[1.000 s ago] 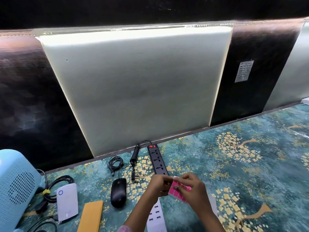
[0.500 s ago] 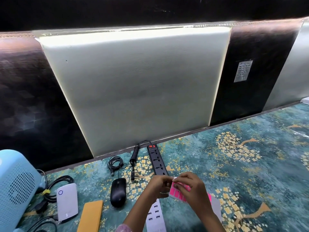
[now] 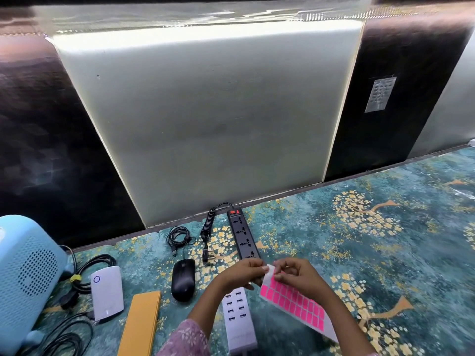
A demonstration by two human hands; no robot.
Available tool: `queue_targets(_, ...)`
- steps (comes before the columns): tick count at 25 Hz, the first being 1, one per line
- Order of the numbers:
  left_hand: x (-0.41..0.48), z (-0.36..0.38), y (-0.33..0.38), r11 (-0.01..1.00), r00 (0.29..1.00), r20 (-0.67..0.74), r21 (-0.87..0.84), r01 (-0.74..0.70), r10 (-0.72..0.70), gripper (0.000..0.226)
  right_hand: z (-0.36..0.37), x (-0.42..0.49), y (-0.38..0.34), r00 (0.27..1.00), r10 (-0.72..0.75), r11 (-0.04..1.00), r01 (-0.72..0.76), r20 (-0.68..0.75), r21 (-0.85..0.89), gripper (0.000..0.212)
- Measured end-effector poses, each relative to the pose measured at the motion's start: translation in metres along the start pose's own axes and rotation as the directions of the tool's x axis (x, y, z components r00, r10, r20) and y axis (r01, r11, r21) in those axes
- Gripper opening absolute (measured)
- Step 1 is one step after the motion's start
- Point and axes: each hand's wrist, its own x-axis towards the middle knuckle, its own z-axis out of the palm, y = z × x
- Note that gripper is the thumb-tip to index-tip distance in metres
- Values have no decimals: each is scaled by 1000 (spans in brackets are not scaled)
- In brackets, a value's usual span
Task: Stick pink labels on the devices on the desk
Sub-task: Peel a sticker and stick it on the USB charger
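Observation:
A white backing sheet of pink labels (image 3: 298,305) hangs above the patterned surface near the bottom middle. My left hand (image 3: 237,274) pinches its top left corner. My right hand (image 3: 299,277) has its fingertips curled on the sheet's top row of labels. Under my hands lie a white USB charging strip (image 3: 237,321) and a black power strip (image 3: 243,236). To the left sit a black mouse (image 3: 183,280), a white router-like box (image 3: 106,291), an orange case (image 3: 141,322) and a light blue speaker-like device (image 3: 24,278).
The teal floral surface (image 3: 359,240) stretches right of the hands. Coiled cables (image 3: 180,236) and a black plug cord (image 3: 208,227) lie behind the mouse. More black cables (image 3: 84,271) trail by the blue device. Upright padded panels (image 3: 205,111) close off the far side.
The view has tilted down, so more of the label sheet and the white charging strip shows. My hands stay on the sheet's top edge, the right fingers working at the top row.

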Motion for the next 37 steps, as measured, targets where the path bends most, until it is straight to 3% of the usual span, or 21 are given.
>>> queue_targets(2, 3, -1, -4, 998, 999, -50, 65, -13, 16, 27, -2, 2, 9, 999, 38, 999, -37, -28, 33, 21)
queue_targets(4, 5, -2, -14, 995, 971, -238, 96, 21, 2, 24, -5, 3, 20, 982, 70, 998, -69, -177, 15, 20)
queue_targets(6, 5, -1, -30, 928, 851, -516, 262, 267, -99, 32, -6, 4, 30, 942, 92, 988, -126, -324, -87, 21)
queue_targets(8, -3, 4, -42, 757, 703, -630, 267, 596, -331, 76, -5, 4, 39, 912, 111, 971, -184, -395, -153, 22)
queue_targets(10, -6, 15, -52, 738, 690, -550, 183, 649, -470, 103, 1, 3, 46, 906, 129, 955, -223, -403, -196, 27)
queue_targets(14, 4, 23, -66, 825, 758, -526, 170, 539, -387, 98, 12, 2, 46, 886, -6, 918, -179, -463, -355, 18)
queue_targets(17, -2, 1, -68, 915, 873, -374, 130, 383, -312, 60, 18, 0, 39, 908, -47, 934, -108, -417, -340, 18)
queue_targets(19, -10, -20, -78, 962, 964, -130, -178, 207, -231, 38, 29, -2, 31, 935, 45, 978, -112, -351, -173, 19)
queue_targets(20, -14, -27, -83, 929, 984, -44, -338, 151, -175, 33, 36, -3, 26, 953, 90, 993, -107, -290, -44, 20)
queue_targets(22, -22, -29, -91, 843, 988, -35, -527, 109, -149, 25, 50, -2, 13, 984, 96, 991, -81, -147, 104, 22)
queue_targets(24, -26, -19, -94, 763, 978, -77, -638, 101, -194, 19, 61, -1, 1, 999, 26, 998, -24, -38, 63, 23)
queue_targets(27, -27, -10, -95, 669, 972, -63, -736, 107, -225, 38, 74, 4, -8, 999, -19, 993, 25, 48, -115, 22)
queue_targets(35, -27, -9, -97, 618, 970, -64, -780, 99, -236, 42, 95, 16, -8, 997, 25, 966, -44, -75, -254, 22)
queue_targets(37, -26, -11, -100, 616, 965, -54, -779, 120, -256, 42, 95, 18, -13, 990, 31, 955, -69, -134, -289, 35)
